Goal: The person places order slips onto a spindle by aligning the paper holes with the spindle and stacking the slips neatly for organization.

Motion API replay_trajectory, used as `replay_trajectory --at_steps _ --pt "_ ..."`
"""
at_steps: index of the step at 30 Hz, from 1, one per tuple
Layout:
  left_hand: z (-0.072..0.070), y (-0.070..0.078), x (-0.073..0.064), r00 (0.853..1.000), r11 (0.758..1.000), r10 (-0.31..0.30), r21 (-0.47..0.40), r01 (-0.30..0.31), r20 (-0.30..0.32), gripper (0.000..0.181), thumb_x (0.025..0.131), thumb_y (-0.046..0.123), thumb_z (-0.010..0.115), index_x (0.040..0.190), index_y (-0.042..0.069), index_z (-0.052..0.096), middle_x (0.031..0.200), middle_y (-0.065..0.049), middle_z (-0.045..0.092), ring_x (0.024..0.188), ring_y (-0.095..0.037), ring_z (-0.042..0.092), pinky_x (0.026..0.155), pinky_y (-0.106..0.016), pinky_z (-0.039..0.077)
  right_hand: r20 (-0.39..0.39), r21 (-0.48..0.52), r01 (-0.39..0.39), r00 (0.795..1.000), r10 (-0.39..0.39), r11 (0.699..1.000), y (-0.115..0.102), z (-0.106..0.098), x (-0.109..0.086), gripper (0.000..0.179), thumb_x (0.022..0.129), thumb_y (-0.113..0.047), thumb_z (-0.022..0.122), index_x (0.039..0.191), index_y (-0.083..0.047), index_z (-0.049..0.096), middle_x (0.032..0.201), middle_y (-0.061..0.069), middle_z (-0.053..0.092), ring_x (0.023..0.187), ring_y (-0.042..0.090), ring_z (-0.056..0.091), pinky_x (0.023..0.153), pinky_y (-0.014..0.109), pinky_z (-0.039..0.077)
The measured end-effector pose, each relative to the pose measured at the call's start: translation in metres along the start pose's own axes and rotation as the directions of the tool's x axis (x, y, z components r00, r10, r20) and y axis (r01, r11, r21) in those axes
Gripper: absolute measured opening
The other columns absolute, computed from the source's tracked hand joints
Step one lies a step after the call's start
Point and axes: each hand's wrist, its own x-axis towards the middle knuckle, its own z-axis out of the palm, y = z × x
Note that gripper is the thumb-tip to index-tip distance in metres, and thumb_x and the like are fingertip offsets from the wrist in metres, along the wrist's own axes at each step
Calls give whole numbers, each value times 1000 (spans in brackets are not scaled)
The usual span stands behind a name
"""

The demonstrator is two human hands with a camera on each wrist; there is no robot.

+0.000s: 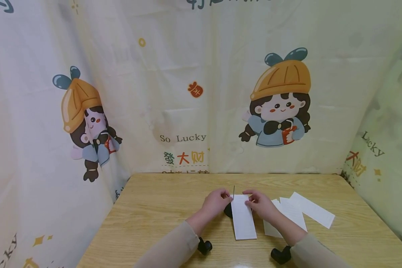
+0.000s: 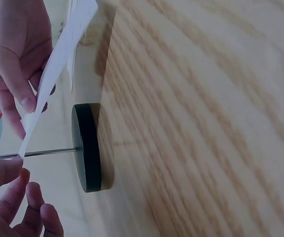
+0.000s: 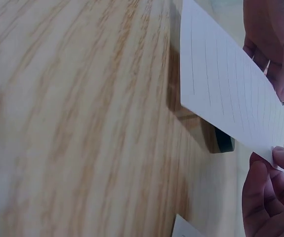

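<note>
A narrow sheet of lined white paper [image 1: 243, 219] is stretched between both hands. The left hand [image 1: 216, 203] pinches it by the upper left corner, and the right hand [image 1: 261, 204] pinches its upper right edge between thumb and fingers. A paper spike with a round black base [image 2: 85, 148] stands on the table below the sheet. Its thin metal rod [image 2: 53, 152] shows on both sides of the paper, right by the left fingertips. From the head, the paper covers most of the base. In the right wrist view, the sheet's lower end tilts down toward the table.
Several loose white paper pieces [image 1: 316, 214] lie overlapping on the wooden table [image 1: 147, 216], right of the spike and partly beneath the right forearm. A printed curtain [image 1: 174, 104] hangs behind the table and at both sides. Black devices [image 1: 205, 246] are at the wrists.
</note>
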Motion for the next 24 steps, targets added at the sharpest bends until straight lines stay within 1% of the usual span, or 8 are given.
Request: replay_trajectory --at_steps 4,7,10,13,16,19,21,24 --pt "1 -1 3 1000 1000 -14 -2 14 8 12 92 29 72 88 20 65 80 6 58 67 -13 51 59 -29 43 3 -24 -5 1000 5 1000 3 1 2 34 92 -2 66 126 -3 62 87 7 55 70 20 54 59 30 51" --pt "2 -1 4 999 999 -31 8 31 25 11 92 28 72 88 20 65 80 6 58 62 -13 52 55 -29 43 3 -51 -19 1000 19 999 4 2 3 33 91 -3 68 124 -5 63 85 6 55 68 19 53 58 29 49" --pt "3 -1 4 999 998 -37 49 35 37 12 92 27 72 86 20 64 77 6 58 56 -13 52 52 -29 44 7 -76 -24 1000 24 997 4 3 3 31 91 -3 69 121 -6 65 83 6 55 66 19 52 57 29 48" --pt "3 -1 5 999 991 -28 132 22 39 15 91 29 72 82 21 65 73 7 58 54 -13 52 56 -31 43 13 -91 -27 1000 28 996 4 4 1 29 90 -2 69 118 -5 66 81 6 55 62 20 53 55 30 47" --pt "2 -1 6 1000 974 7 227 -14 31 17 90 31 73 77 23 65 70 8 57 60 -14 52 66 -35 42 16 -127 -31 999 33 991 4 5 0 27 90 -3 69 117 -7 66 81 5 55 62 19 53 54 30 46" --pt "3 -1 6 999 947 36 317 -42 22 21 88 33 74 73 24 64 71 10 56 70 -16 51 75 -39 40 15 -169 -44 999 47 985 4 6 0 26 90 -5 70 115 -9 66 82 4 55 64 18 52 55 30 45" --pt "5 -3 7 999 930 43 365 -48 22 23 88 34 75 71 25 62 73 9 55 75 -18 50 77 -41 39 18 -195 -50 998 55 980 4 6 0 26 90 -7 71 115 -11 66 83 4 55 65 18 52 56 29 44" --pt "8 -4 8 999 910 41 412 -48 26 25 87 35 75 69 26 61 76 6 52 78 -20 47 76 -40 38 30 -217 -55 998 63 975 3 7 1 26 90 -8 71 116 -11 66 84 4 55 66 19 52 57 30 44"
